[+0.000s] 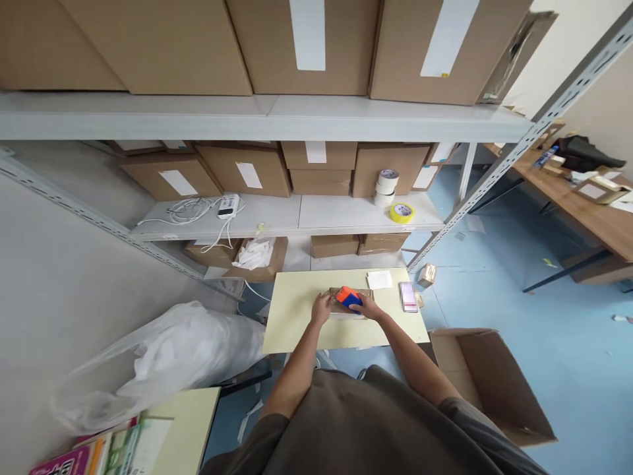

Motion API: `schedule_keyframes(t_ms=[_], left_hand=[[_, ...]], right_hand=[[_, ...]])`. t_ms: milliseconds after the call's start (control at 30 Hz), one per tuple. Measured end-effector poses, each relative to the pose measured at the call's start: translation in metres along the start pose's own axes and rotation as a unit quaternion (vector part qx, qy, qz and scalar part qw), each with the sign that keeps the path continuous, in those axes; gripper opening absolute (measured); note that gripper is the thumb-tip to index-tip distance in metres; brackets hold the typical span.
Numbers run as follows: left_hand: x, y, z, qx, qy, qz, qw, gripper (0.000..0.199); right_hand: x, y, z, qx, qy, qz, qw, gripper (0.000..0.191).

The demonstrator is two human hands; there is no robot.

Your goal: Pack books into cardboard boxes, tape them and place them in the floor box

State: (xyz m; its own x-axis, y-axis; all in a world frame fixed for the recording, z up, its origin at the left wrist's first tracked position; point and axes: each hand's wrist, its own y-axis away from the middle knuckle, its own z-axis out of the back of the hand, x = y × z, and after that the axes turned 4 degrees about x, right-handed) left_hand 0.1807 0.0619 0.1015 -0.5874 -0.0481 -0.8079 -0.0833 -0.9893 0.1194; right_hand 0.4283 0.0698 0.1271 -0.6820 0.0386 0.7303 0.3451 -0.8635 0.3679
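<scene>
On the pale yellow table [291,323] in front of me lies a small brown cardboard box [366,294] with shiny tape on it. My right hand [366,306] grips an orange-and-blue tape dispenser [349,298], held tilted over the box. The box's left end is in my left hand [322,309], whose fingers are closed on it. White sheets of paper [379,280] lie behind my right hand, and a phone [408,297] with a lit screen is farther right. The dispenser and my hands hide part of the box.
A metal shelf [277,125] holds large cartons, white tape rolls [386,185], a yellow tape roll [401,212] and a white power strip [228,206]. At the right, an open carton [504,382] stands on the floor. A bulging plastic bag [198,343] is at the left.
</scene>
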Motion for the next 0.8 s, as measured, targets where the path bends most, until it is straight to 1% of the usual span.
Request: schedule_keyframes(t_ms=[67,100,167,233,300,400,467,567,633,700,800], left_hand=[[-0.004,-0.006,0.01,-0.009,0.082,0.006,0.997,0.039],[-0.008,-0.01,0.015,0.004,0.129,0.008,0.992,0.042],[-0.016,-0.018,0.022,0.068,0.211,0.006,0.975,0.048],[-0.025,-0.023,0.028,0.127,0.277,0.003,0.952,0.055],[-0.033,-0.027,0.035,0.146,0.294,0.003,0.945,0.057],[-0.043,-0.029,0.044,0.13,0.296,0.001,0.946,0.054],[-0.048,-0.029,0.049,0.116,0.314,0.001,0.942,0.054],[-0.054,-0.03,0.052,0.115,0.337,0.007,0.934,0.054],[-0.059,-0.03,0.049,0.107,0.326,0.006,0.939,0.048],[-0.062,-0.03,0.044,0.073,0.303,0.008,0.95,0.041],[-0.057,-0.028,0.04,-0.019,0.271,0.024,0.962,0.037]], right_hand=[[-0.002,0.002,-0.001,-0.001,-0.01,-0.001,1.0,0.054],[-0.002,0.002,-0.001,-0.001,-0.014,-0.003,1.0,0.054],[-0.002,0.004,-0.003,-0.003,-0.031,0.0,1.0,0.056],[0.0,0.007,-0.003,-0.011,-0.054,0.015,0.998,0.06],[0.003,0.01,-0.001,-0.017,-0.07,0.033,0.997,0.065],[0.012,0.017,0.007,-0.022,-0.073,0.063,0.995,0.069],[0.019,0.022,0.013,-0.026,-0.055,0.072,0.996,0.067],[0.029,0.024,0.022,-0.037,-0.011,0.06,0.997,0.059],[0.036,0.023,0.026,-0.047,0.01,0.047,0.998,0.057],[0.042,0.021,0.029,-0.053,0.021,0.031,0.998,0.055],[0.047,0.022,0.038,-0.051,0.046,-0.001,0.998,0.055]])
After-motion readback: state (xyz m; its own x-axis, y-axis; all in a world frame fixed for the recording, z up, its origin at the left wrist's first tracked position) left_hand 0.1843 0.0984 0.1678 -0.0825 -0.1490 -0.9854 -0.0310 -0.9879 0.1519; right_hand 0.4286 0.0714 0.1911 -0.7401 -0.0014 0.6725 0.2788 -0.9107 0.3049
